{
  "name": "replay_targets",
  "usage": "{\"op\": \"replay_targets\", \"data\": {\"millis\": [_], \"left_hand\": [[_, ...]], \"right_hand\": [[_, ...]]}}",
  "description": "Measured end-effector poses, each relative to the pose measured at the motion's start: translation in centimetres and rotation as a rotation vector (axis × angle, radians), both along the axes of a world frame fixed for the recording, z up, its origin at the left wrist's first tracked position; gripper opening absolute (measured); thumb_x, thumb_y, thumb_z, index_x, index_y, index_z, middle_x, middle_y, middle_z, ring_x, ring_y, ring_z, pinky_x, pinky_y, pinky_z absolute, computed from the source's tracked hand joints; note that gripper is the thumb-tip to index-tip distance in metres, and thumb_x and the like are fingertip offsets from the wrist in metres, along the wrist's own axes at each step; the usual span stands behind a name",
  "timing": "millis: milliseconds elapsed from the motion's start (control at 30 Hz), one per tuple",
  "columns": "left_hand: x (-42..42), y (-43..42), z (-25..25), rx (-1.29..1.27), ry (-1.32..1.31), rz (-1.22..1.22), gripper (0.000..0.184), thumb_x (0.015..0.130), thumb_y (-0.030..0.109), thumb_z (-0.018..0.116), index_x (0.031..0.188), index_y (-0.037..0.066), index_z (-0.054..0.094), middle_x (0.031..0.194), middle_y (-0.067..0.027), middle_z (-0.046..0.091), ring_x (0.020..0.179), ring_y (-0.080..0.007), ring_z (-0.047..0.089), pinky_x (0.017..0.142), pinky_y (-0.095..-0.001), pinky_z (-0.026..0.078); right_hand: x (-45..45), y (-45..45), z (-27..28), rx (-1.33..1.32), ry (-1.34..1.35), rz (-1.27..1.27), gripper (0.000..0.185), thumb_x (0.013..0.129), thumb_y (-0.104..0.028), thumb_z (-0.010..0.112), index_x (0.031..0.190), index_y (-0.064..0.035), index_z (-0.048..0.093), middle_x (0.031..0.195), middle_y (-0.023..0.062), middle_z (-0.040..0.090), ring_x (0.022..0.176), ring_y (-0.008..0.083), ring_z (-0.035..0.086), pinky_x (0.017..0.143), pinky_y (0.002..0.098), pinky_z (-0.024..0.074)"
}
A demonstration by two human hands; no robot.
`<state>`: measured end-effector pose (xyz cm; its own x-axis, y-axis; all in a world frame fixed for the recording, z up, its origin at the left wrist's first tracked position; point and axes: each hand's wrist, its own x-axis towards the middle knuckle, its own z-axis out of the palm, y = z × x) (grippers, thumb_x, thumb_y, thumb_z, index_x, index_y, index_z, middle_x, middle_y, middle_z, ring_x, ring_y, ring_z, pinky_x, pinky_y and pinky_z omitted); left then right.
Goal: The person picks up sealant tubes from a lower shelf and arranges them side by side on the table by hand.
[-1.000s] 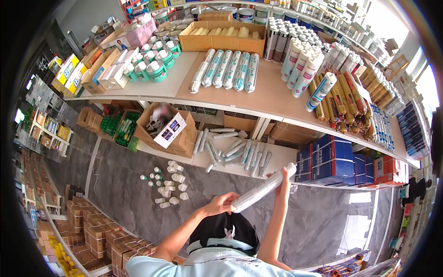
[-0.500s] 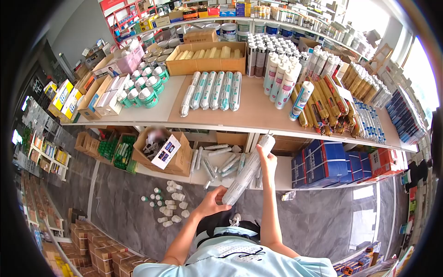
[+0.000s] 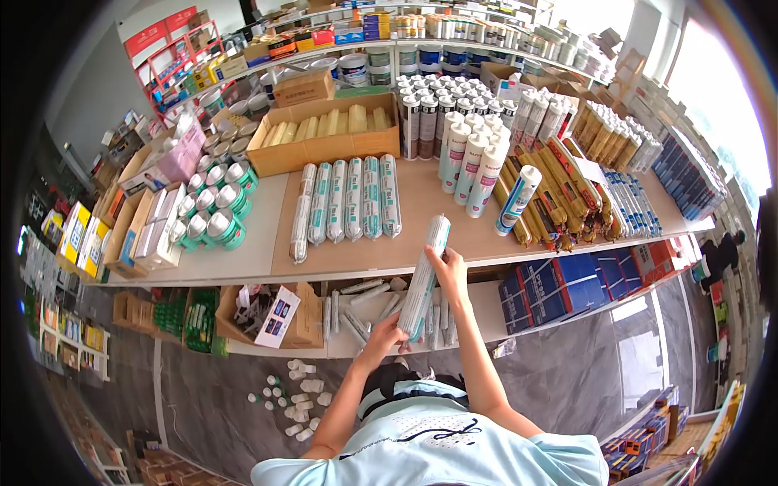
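A long, pale foil tube is held up between the person's two hands, in front of the desk and clear of the torso. The left hand has its fingers curled around the lower end, and the right hand grips the upper part from the right side; both are closed only as far as the tube's thickness allows. Its long axis runs away from the body, the far end pointing forward and slightly right and overlapping the desk's front edge in this view, the near end down by the left hand. Beyond it on the desk lie six similar wrapped tubes side by side, pointing roughly the same way, with an open carton of yellowish sticks behind them. Green-and-white cans cluster to the left. To the right stand white cartridges, one blue-labelled cartridge and a heap of gold packs. Under the desk, more tubes lie loose on the lower shelf, partly hidden behind the held tube and the arms, with strapped blue boxes to the right.
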<state>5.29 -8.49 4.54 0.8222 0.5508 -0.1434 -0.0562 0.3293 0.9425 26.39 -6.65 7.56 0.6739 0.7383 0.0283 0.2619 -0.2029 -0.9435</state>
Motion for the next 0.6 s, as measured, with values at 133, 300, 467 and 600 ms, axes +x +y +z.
{"op": "replay_targets", "data": {"millis": [133,300,467,600], "left_hand": [[2.5,2.7,-2.5,-0.141,-0.033,0.021,0.045,0.078,0.018,0.049,0.117,-0.003,0.051,0.094,-0.0152,0.065,0.064,-0.0157,0.057,0.061,-0.0271,0.045],[5.5,2.4,-6.6,-0.445,-0.196,0.263,0.043,0.08,0.019,0.049,0.117,-0.002,0.052,0.099,-0.0178,0.065,0.065,-0.014,0.054,0.072,-0.0318,0.049],[7.2,2.9,-7.1,-0.666,-0.361,0.25,0.042,0.079,0.017,0.049,0.115,-0.003,0.054,0.103,-0.0186,0.064,0.066,-0.014,0.053,0.083,-0.0352,0.048],[8.6,3.8,-6.8,-0.955,-0.5,0.265,0.05,0.079,0.017,0.049,0.123,-0.006,0.051,0.105,-0.0164,0.061,0.067,-0.014,0.054,0.079,-0.0307,0.049]], "right_hand": [[0.1,1.9,-1.2,0.08,-0.038,0.019,0.038,0.084,-0.031,0.064,0.098,0.0046,0.062,0.077,0.0204,0.066,0.071,0.0309,0.066,0.066,0.0371,0.0507],[0.7,2.6,-2.2,-0.098,-0.146,0.181,0.043,0.079,-0.021,0.061,0.118,-0.0007,0.061,0.093,0.0256,0.066,0.088,0.0393,0.065,0.078,0.0429,0.0513],[1.4,3.6,-1.1,-0.137,-0.209,0.28,0.047,0.078,-0.02,0.062,0.12,-0.0002,0.06,0.096,0.0256,0.066,0.092,0.038,0.065,0.081,0.0416,0.0517],[3.3,5.2,-2.4,0.039,-0.192,0.349,0.048,0.077,-0.02,0.065,0.12,-0.0013,0.061,0.102,0.0231,0.067,0.098,0.0342,0.066,0.083,0.0389,0.0528]]}}
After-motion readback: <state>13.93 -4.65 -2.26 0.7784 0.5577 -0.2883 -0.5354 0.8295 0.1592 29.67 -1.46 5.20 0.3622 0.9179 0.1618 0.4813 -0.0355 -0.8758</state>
